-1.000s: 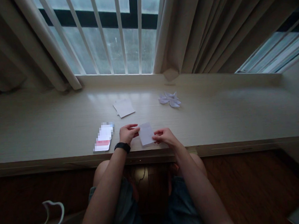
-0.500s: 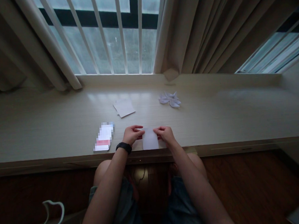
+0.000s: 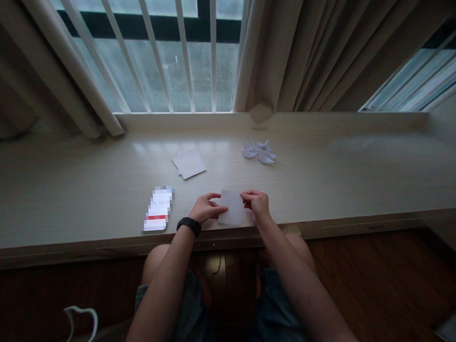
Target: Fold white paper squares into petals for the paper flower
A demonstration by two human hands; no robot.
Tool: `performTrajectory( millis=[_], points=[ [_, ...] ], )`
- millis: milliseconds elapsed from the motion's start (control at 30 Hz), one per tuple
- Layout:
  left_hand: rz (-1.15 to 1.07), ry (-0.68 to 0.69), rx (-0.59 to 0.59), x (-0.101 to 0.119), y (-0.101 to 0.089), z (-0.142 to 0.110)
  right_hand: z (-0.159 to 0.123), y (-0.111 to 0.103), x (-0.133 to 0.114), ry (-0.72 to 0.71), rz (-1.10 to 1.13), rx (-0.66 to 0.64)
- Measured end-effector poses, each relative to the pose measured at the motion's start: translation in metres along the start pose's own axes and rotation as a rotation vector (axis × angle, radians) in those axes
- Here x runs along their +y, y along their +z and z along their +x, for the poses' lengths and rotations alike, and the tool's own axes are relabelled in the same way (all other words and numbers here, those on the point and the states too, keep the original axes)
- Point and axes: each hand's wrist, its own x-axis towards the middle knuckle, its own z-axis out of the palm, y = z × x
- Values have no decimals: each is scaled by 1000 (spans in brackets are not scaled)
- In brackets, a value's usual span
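A small white sheet of paper (image 3: pixel 231 208) is held near the front edge of the desk, slightly tilted. My left hand (image 3: pixel 207 207), with a black band on its wrist, grips the sheet's left side with the thumb on top. At the upper right corner, my right hand (image 3: pixel 256 201) pinches the same sheet between thumb and fingers. Beyond the hands lies a stack of white paper squares (image 3: pixel 190 165). To its right sits a cluster of folded white paper pieces (image 3: pixel 259 151).
A phone (image 3: pixel 159 209) with a blurred-out screen rests left of my left hand. The pale desk (image 3: pixel 349 178) runs along a barred window (image 3: pixel 177 65) with curtains (image 3: pixel 305 46). A white strap or handle (image 3: pixel 94 326) shows at the lower left.
The paper has turned slightly and moved up and right. My right hand has shifted right with its corner, and my left thumb now reaches further over the sheet.
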Motion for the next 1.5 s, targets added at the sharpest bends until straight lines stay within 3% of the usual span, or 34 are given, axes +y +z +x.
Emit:
performTrajectory(
  millis=[400, 500, 633, 700, 833, 1000, 1200, 1500],
  points=[
    [13, 34, 55, -5, -2, 5, 3, 3, 5, -15, -70, 51],
    [27, 58, 121, -7, -6, 7, 5, -1, 6, -125, -275, 61],
    [109, 65, 199, -11, -9, 9, 0, -2, 6, -380, -709, 102],
    [189, 68, 249, -13, -10, 11, -7, 0, 6, -524, -885, 18],
    [443, 112, 367, -14, -10, 10, -20, 6, 12, -730, -1037, -289],
    [935, 301, 493, -12, -1, -2, -24, 6, 21, -789, -1107, -331],
    [1258, 495, 249, -19, 15, -26, -22, 4, 26, -798, -1061, -303],
    [1358, 575, 321, -46, 36, -51, -21, -8, 40, -804, -966, -265]
  ],
)
